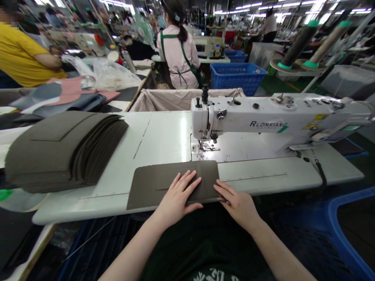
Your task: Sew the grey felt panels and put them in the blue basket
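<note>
Left hand lies flat, fingers spread, on grey-brown panel; right hand meets its edge, pinch unclear; light, even pressure probably suits

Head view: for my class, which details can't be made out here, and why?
All in the head view:
Panel: its underside, hidden against the table.
Right hand: its palm and anything in it, hidden by the back of the hand.
Screen: any writing, too small.
Near basket: its far side, cut off by the right edge.
</note>
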Motion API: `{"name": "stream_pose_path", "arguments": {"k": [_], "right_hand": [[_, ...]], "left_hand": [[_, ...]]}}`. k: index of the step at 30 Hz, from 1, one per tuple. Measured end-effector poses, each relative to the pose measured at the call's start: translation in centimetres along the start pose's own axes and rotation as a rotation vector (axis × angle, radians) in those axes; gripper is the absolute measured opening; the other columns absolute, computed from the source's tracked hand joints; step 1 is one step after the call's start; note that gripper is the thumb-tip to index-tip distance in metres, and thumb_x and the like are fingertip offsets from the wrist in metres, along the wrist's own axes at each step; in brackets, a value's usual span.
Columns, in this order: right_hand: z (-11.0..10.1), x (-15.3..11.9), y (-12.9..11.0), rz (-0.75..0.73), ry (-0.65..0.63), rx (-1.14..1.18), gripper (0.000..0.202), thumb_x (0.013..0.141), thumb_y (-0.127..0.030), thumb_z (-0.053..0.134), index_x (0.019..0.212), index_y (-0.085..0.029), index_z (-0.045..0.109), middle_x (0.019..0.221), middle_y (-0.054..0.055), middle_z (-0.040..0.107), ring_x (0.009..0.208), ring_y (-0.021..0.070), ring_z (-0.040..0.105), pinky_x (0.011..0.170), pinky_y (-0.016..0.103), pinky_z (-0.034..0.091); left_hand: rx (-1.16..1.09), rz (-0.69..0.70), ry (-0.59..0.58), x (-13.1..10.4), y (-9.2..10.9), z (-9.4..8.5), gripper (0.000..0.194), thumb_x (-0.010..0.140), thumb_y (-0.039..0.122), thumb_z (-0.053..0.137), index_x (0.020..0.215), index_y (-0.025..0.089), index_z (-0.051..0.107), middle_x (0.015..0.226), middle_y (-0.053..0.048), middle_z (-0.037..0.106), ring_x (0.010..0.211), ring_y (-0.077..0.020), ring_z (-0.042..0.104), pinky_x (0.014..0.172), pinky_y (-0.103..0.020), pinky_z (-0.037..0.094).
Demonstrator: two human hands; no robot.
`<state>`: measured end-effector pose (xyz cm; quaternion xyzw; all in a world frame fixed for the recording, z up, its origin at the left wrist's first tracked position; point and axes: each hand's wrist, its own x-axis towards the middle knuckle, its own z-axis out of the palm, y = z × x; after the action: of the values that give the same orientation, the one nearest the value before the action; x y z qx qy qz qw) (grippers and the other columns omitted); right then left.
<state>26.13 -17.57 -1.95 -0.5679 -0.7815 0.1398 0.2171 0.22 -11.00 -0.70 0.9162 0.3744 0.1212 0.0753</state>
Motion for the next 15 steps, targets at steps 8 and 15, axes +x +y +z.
{"name": "stream_pose_path", "arguments": {"k": [8,15], "right_hand": [[-4.9,1.6,-0.5,0.047,0.203,0.392,0.021,0.098,-0.033,0.046,0.102,-0.022,0.064,0.092,0.005,0.066,0.083,0.0194,0.062,0.072,0.028,0.050],[-7.0,3.5,-2.9,0.288,0.245,0.469,0.028,0.093,-0.048,0.051,0.093,-0.022,0.063,0.076,0.000,0.060,0.068,0.0159,0.055,0.058,0.024,0.044]], "left_hand": [[-0.427,-0.248,-0.019,-7.6,-6.2,-8.5,0.037,0.095,0.023,0.048,0.130,0.033,0.056,0.133,-0.001,0.056,0.127,-0.0237,0.048,0.114,-0.046,0.030],[-0.998,-0.853,0.215,-9.0,-5.7,-14.3,0.039,0.076,0.045,0.077,0.104,0.020,0.066,0.086,-0.005,0.069,0.074,-0.0223,0.066,0.061,-0.026,0.054]]}}
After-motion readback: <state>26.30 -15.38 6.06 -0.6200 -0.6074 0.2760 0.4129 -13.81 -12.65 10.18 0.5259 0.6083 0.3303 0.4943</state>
